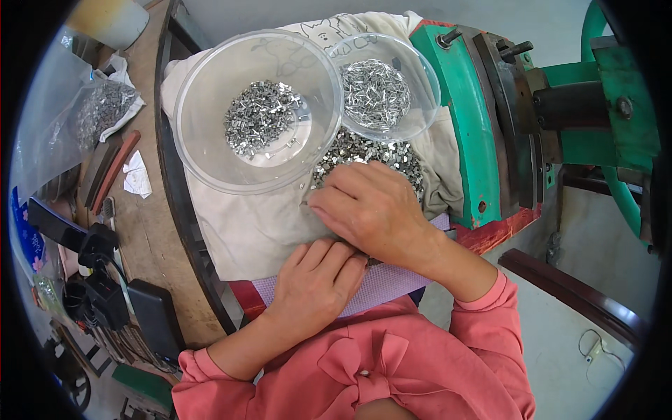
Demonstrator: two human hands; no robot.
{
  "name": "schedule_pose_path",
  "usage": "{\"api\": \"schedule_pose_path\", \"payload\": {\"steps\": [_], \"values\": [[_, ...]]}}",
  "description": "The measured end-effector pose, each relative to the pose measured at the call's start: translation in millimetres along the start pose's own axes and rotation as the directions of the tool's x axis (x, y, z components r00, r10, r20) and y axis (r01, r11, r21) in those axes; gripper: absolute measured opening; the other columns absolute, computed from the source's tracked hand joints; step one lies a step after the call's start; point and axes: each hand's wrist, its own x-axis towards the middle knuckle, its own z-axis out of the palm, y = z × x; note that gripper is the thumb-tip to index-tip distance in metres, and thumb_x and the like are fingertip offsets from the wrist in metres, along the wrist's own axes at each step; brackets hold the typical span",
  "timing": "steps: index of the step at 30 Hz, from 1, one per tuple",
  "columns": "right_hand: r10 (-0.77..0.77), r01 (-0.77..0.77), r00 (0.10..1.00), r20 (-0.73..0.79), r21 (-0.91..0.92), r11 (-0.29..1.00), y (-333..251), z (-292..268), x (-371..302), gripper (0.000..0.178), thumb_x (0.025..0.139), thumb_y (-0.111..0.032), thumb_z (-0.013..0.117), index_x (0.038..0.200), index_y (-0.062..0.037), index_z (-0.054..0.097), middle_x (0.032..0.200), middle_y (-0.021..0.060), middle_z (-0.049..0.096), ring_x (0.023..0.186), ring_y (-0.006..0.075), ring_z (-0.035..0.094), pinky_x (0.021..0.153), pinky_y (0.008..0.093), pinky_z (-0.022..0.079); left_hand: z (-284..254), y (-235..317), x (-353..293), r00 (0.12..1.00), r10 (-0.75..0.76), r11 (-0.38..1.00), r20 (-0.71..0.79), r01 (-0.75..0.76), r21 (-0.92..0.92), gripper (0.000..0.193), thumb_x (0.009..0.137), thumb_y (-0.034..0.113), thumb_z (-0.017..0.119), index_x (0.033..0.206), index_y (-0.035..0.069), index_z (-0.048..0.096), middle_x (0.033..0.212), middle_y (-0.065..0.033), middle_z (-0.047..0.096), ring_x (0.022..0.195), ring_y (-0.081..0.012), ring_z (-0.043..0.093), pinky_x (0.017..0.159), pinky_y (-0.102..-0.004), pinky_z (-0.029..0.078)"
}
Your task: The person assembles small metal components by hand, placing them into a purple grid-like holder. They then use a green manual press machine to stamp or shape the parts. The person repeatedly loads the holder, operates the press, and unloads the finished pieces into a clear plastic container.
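Observation:
My left hand (315, 278) rests low on the cloth with its fingers curled together, close to the near edge. Just above and to the right, my right hand (374, 208) is closed too, its wrist bent inward over the left fingertips. Whatever either hand pinches is hidden under the fingers. Beyond my right knuckles lies a loose pile of small metal pieces (400, 155), partly covered by that hand. A large clear plastic tub (198, 150) holds short metal bits (260, 117). Beside it, a smaller clear tub (428, 80) contains thin metal pins (376, 94).
A pale cloth (227, 227) covers the work surface. At right stands a green machine (458, 133) with bolts and a handwheel. The wooden bench (164, 262) at left carries a bag of metal pieces (105, 112), bar-shaped blocks (115, 171) and a black device (154, 315).

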Motion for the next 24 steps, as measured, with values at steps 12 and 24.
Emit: {"api": "schedule_pose_path", "payload": {"steps": [12, 24], "values": [[0.218, -0.214, 0.976, -0.016, 0.143, 0.966, -19.4, -58.3, -56.7, 0.024, 0.069, -0.006, 0.082, 0.090, -0.0087, 0.072, 0.092, 0.0037, 0.063, 0.081, 0.0235, 0.063, 0.069, 0.0354, 0.047, -3.3, -1.9, -0.3, 0.995, -0.092, 0.989, 0.039, 0.096, -0.113, 0.029, 0.072, 0.015, 0.081, 0.097, 0.008, 0.066, 0.096, -0.0054, 0.062, 0.088, -0.0262, 0.060, 0.072, -0.0394, 0.046], [0.324, -0.322, 0.945, -0.033, 0.055, 0.945, -26.5, -43.4, -98.7, 0.023, 0.070, -0.008, 0.082, 0.092, -0.0095, 0.074, 0.096, 0.0027, 0.065, 0.084, 0.0218, 0.062, 0.071, 0.0352, 0.047, 8.4, 3.5, 8.3, 0.999, -0.032, 0.996, -0.007, 0.031, -0.084, 0.021, 0.073, 0.011, 0.080, 0.090, 0.009, 0.069, 0.092, -0.0029, 0.063, 0.084, -0.0231, 0.060, 0.069, -0.0371, 0.045]]}}
